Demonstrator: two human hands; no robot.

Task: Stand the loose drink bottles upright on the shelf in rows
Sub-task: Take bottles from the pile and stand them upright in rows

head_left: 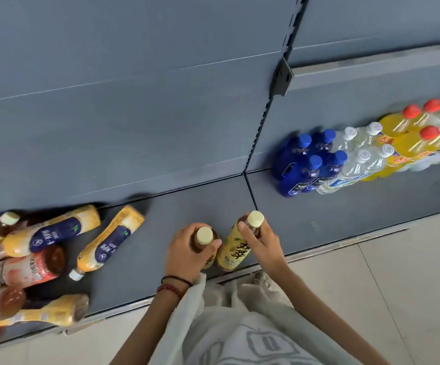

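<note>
Each hand [187, 255] [262, 242] round an upright tea bottle [204, 237] [236, 248] on the shelf [292, 227]

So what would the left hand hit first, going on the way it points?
The left hand would probably meet the yellow-label bottle in the right hand, beside the brown bottle it grips.

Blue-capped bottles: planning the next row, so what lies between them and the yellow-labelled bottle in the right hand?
Head view: only bare grey shelf lies between the blue-capped bottles and the yellow-labelled bottle in the right hand.

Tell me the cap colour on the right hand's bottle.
Pale cream cap, seen in the head view.
</note>
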